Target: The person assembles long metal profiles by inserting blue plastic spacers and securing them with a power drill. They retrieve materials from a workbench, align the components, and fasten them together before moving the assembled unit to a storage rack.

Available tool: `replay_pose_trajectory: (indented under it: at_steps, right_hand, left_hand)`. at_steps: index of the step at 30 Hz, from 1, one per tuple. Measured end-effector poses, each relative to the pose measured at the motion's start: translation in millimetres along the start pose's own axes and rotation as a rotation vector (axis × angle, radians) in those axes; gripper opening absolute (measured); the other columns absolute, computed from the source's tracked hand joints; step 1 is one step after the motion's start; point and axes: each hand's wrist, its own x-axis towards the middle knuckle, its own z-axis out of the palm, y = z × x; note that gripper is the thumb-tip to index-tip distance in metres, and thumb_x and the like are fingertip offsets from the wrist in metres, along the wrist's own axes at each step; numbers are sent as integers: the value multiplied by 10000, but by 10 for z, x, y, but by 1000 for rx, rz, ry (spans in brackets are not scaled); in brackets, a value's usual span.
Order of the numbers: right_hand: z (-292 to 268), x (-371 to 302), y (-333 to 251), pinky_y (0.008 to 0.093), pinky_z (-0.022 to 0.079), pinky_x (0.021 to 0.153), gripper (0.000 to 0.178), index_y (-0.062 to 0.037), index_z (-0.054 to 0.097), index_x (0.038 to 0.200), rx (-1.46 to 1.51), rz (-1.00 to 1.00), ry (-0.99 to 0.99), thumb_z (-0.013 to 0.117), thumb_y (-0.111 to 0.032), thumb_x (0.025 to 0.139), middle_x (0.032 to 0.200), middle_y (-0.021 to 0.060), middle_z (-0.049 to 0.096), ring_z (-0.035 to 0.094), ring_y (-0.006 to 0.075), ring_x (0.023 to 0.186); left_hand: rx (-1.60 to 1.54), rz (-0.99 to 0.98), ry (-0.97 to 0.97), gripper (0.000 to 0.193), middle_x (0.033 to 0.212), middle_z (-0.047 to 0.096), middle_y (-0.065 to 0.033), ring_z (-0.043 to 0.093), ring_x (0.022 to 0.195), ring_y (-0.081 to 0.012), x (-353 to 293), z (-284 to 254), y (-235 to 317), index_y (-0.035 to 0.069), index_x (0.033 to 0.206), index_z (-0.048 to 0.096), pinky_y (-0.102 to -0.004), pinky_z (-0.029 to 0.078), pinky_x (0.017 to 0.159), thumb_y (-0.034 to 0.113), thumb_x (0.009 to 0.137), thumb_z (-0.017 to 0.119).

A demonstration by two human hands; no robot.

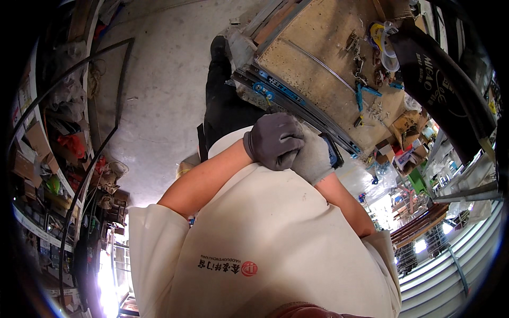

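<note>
My left hand (274, 142), in a dark grey glove, is closed in front of my body with its fingers curled. Against it presses my right hand (314, 159), in a lighter grey glove and also closed. A dark tool with blue trim, apparently a power drill (333, 152), sticks out past the right hand; the gloves cover most of it. What lies inside the left hand is hidden. Just beyond my hands, dark metal profiles (305, 108) run along the workbench edge. A small bright blue piece (263, 91) sits at their near left end.
The wooden-topped workbench (313, 47) carries a thin metal rod (323, 66), blue-handled clamps (365, 95) and scattered hardware. A black sheet-like cover (440, 85) hangs at the right. Cluttered shelves (45, 153) and a bent dark frame (124, 79) stand left of the concrete floor (154, 79).
</note>
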Motion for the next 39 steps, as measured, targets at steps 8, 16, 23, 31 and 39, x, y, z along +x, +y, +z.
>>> replay_pose_trajectory:
  at_steps: [8,16,23,31,39]
  right_hand:
    - [-11,19,11,462,574,884,615,-115,581,1406,-24,-30,-7,691,-249,815,1207,186,684,697,398,1039]
    - [-17,20,18,457,583,862,664,-134,556,1441,-77,-74,28,697,-257,804,1169,186,691,709,389,1019]
    - [-136,-17,-94,458,579,864,621,-131,567,1412,-100,-28,-31,699,-264,820,1138,185,687,703,388,1017]
    - [-122,-255,59,463,575,864,538,-112,575,1353,-56,-103,48,702,-276,857,1117,181,671,697,386,998]
    - [242,-643,568,454,569,846,468,-96,592,1339,220,-33,274,656,-237,897,1111,195,680,699,376,987]
  left_hand:
    - [17,8,8,272,840,639,-74,639,735,-299,-1,0,2,105,865,669,-406,542,623,73,600,716]
    - [13,5,20,264,867,661,-80,663,769,-313,-2,-1,25,104,859,672,-418,555,656,72,599,707]
    - [32,-8,38,277,879,664,-89,674,781,-318,-36,30,30,97,860,668,-415,567,680,53,587,684]
    - [83,12,-55,263,855,658,-69,658,772,-305,120,93,320,94,860,658,-411,559,683,49,603,691]
    - [-48,83,-372,332,889,671,-100,669,809,-334,292,444,322,107,940,669,-431,557,693,94,614,729]
